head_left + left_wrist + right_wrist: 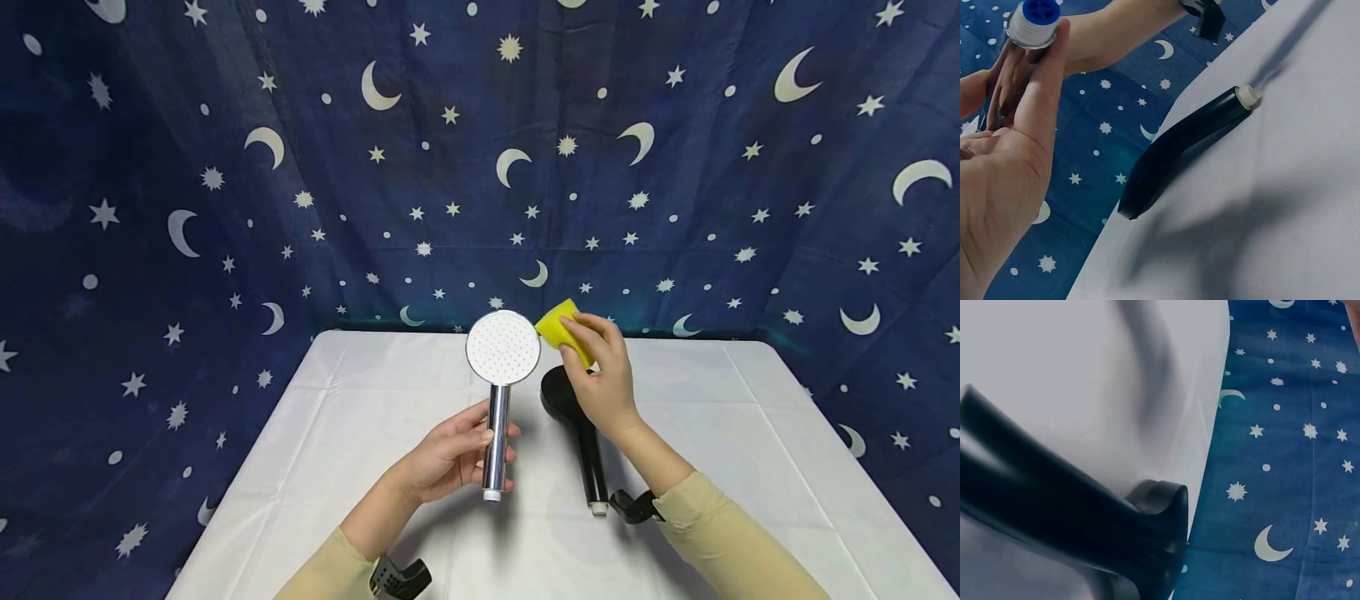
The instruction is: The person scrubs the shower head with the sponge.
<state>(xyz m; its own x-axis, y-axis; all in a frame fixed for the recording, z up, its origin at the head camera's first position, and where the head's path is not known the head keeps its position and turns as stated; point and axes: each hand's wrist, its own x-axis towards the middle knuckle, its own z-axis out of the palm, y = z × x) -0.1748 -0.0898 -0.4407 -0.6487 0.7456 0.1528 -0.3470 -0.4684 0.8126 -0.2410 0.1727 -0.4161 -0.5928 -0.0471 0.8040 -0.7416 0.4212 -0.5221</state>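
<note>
the left hand [450, 454] curls round the handle of the chrome showerhead [501, 367], held upright above the white table [750, 433]. just right, a black showerhead [581, 433] lies flat on the table. above its head, the right hand [603, 375] pinches a yellow sponge [564, 329] beside the chrome face. starry cloth [225, 167] hangs behind.

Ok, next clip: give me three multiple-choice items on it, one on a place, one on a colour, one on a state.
1. Where is the black shower head?
A. lying on the white table
B. in the left hand
C. hanging on the backdrop

2. What colour is the sponge?
A. pink
B. yellow
C. green

3. How is the chrome shower head held?
A. flat on the table
B. face down
C. upright by its handle

Answers: 1 A, it rests on the cloth; 2 B, the right hand grips a yellow block; 3 C, the left hand grips the handle, face up top.
</note>
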